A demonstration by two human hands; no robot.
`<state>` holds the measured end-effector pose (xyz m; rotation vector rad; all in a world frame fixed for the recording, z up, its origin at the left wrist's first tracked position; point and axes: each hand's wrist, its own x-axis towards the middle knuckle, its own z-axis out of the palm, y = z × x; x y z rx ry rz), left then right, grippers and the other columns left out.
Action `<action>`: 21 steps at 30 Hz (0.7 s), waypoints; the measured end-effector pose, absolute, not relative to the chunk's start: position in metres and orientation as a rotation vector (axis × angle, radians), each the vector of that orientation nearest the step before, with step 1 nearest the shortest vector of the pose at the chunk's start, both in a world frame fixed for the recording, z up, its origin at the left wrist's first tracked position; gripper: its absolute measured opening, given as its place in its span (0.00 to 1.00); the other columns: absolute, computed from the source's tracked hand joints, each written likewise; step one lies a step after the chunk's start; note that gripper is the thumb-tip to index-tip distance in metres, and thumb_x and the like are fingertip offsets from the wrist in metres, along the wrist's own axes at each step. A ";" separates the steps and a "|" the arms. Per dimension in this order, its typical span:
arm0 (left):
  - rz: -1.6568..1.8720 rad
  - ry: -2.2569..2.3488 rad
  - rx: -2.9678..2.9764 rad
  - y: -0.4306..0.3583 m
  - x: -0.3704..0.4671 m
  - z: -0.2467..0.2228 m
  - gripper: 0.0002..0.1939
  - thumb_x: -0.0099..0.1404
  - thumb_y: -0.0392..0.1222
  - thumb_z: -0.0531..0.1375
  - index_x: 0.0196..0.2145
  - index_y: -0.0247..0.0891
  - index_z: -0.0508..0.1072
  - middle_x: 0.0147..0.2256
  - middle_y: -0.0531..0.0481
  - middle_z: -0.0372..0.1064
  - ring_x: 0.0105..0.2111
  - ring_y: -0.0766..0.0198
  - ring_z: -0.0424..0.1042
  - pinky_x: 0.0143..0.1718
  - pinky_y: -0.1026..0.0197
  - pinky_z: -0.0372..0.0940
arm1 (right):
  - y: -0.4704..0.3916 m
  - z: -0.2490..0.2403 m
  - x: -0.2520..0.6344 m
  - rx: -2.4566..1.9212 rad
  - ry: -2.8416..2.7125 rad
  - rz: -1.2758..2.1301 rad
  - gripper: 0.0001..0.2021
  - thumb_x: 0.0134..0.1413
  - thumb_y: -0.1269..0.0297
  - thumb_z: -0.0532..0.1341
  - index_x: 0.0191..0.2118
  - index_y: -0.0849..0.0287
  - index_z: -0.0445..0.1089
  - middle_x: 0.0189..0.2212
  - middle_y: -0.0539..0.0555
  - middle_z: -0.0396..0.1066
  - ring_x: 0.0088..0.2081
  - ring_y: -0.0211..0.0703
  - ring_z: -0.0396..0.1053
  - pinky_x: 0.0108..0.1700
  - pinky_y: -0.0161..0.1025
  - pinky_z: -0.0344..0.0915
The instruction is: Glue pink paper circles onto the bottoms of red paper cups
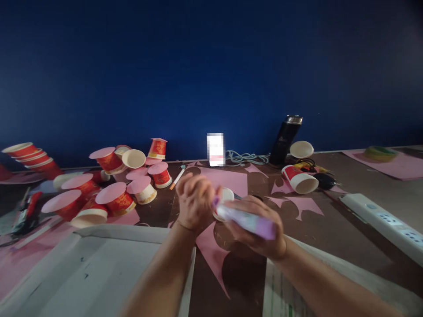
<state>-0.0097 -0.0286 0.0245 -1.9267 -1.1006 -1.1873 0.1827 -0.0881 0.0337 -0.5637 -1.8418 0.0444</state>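
My right hand (pixel 269 224) is wrapped round a blurred white and purple squeeze bottle (pixel 249 220), whose narrow purple tip points left. Close to that tip, my left hand (pixel 195 200) is closed with its fingers curled; what they hold, if anything, is hidden. Just behind the bottle, partly covered by it, a pale paper cup (pixel 227 193) shows its rim. A cut pink paper scrap (pixel 213 253) lies on the brown table below my hands.
On the left are several red paper cups (pixel 114 198) with pink paper discs, and a cup stack (pixel 33 158). A white tray (pixel 109 277) lies front left. A lit phone (pixel 216 149), black flask (pixel 286 138), tipped cup (pixel 306 183) and power strip (pixel 386 224) stand or lie around.
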 end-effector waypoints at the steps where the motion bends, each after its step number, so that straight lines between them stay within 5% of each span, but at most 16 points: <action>1: -1.225 -1.173 -1.844 -0.023 -0.019 0.023 0.11 0.62 0.42 0.60 0.23 0.40 0.64 0.29 0.50 0.69 0.39 0.59 0.66 0.52 0.49 0.54 | -0.090 0.036 0.187 -0.572 -1.827 0.012 0.15 0.50 0.71 0.65 0.45 0.53 0.70 0.33 0.51 0.76 0.31 0.41 0.72 0.35 0.41 0.71; 5: -1.319 -1.573 -1.659 -0.009 -0.040 0.018 0.12 0.62 0.46 0.59 0.26 0.39 0.65 0.36 0.44 0.69 0.44 0.53 0.64 0.52 0.46 0.53 | -0.085 0.037 0.199 -0.727 -1.610 0.048 0.11 0.54 0.71 0.61 0.43 0.52 0.70 0.32 0.52 0.75 0.30 0.43 0.71 0.36 0.44 0.70; 12: -0.674 -1.535 -2.468 -0.005 -0.031 0.000 0.16 0.63 0.54 0.55 0.34 0.39 0.72 0.41 0.43 0.69 0.46 0.50 0.62 0.50 0.46 0.54 | -0.064 0.017 0.195 -0.819 -1.512 0.146 0.11 0.57 0.70 0.60 0.45 0.52 0.71 0.40 0.55 0.74 0.40 0.46 0.71 0.43 0.46 0.69; 21: -0.536 -1.677 -2.654 -0.004 -0.040 -0.006 0.17 0.54 0.47 0.61 0.42 0.44 0.75 0.51 0.45 0.66 0.53 0.46 0.60 0.57 0.41 0.51 | -0.062 0.011 0.191 -0.894 -1.469 0.334 0.09 0.56 0.65 0.62 0.43 0.57 0.72 0.37 0.56 0.74 0.37 0.44 0.72 0.41 0.41 0.69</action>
